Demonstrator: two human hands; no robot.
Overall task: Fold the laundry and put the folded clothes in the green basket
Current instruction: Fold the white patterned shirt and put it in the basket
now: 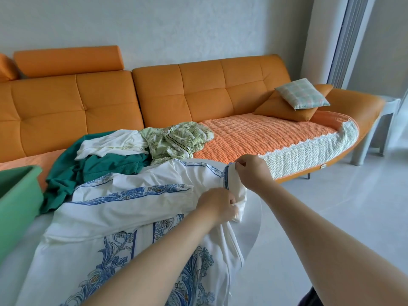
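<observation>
Your left hand (217,204) and right hand (251,171) each keep a pinching grip on one edge of the white, blue-printed garment (132,208), which is spread across the white surface (37,226) beside the green basket (19,199).

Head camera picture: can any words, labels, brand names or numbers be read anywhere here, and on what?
No text can be read.
Small tag on the front edge of the sofa: too small to read.
White and blue garment: ornamental print only, no letters.
Green basket: no label shows.
</observation>
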